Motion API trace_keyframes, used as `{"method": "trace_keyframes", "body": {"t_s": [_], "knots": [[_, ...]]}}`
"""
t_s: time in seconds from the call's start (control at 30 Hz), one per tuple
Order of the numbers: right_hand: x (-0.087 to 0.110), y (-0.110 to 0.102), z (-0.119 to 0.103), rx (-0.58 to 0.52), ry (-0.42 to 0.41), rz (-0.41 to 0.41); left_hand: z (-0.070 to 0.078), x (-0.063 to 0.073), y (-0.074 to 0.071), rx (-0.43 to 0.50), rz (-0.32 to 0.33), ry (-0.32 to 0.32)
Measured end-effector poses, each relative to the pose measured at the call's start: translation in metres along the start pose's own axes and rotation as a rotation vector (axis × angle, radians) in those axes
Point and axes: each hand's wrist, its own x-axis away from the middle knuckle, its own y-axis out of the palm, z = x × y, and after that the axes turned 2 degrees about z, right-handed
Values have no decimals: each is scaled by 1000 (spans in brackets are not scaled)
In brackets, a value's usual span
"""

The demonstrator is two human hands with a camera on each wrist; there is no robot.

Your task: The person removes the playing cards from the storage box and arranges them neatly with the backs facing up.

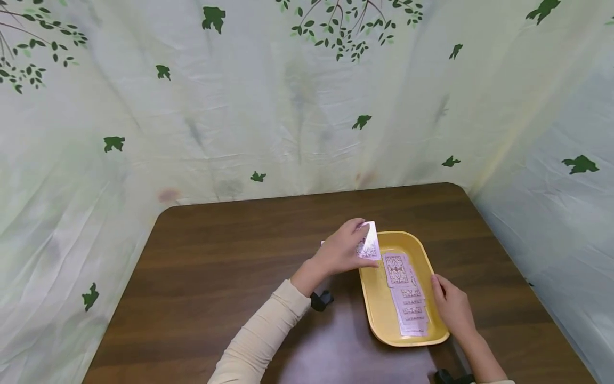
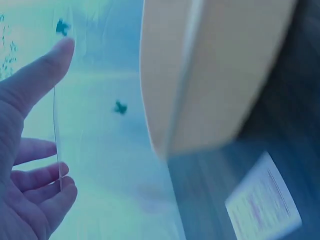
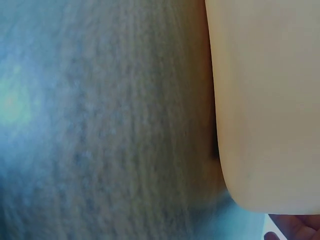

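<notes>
Yellow tray (image 1: 382,320): my right fingers (image 1: 437,287) clamp its right rim; left fingers (image 1: 352,228) pinch an unreadably printed card (image 1: 371,246) near its far-left corner.

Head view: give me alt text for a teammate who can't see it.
A person's left hand holds a card by the left side of a yellow tray, while the right hand grips the tray's right rim. Overlapping patterned cards lie in the tray, which sits on a wooden table before a printed curtain.
</notes>
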Motion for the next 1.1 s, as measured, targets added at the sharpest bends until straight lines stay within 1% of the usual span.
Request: {"method": "trace_keyframes", "body": {"t_s": [0.07, 0.13, 0.33, 0.43, 0.53, 0.57, 0.67, 0.77, 0.83, 0.97, 1.1], "knots": [[0, 0, 0, 1, 5, -8, -12, 12, -4, 25, 6, -14], [0, -1, 0, 1, 6, -14, -24, 25, -5, 41, -7, -47], [-1, 0, 1, 3, 15, -26, -60, 65, 1, 76, -84, -195], [-2, 0, 1, 5, 26, -36, -73, 82, 7, 111, -142, -259], [-2, 0, 1, 3, 40, -51, -81, 95, 13, 125, -185, -286], [-1, 0, 1, 3, 44, -54, -82, 98, 15, 128, -193, -292], [0, 1, 2, 5, 43, -56, -87, 107, 19, 132, -182, -302], [0, 2, 4, 2, 18, -38, -92, 114, 23, 139, -169, -315], [0, 3, 4, 2, -5, -26, -96, 117, 25, 131, -172, -317], [-2, 3, 5, -5, -32, -6, -104, 119, 30, 132, -179, -295], [-2, 2, 5, -8, -38, 5, -112, 116, 34, 148, -196, -291]]}}
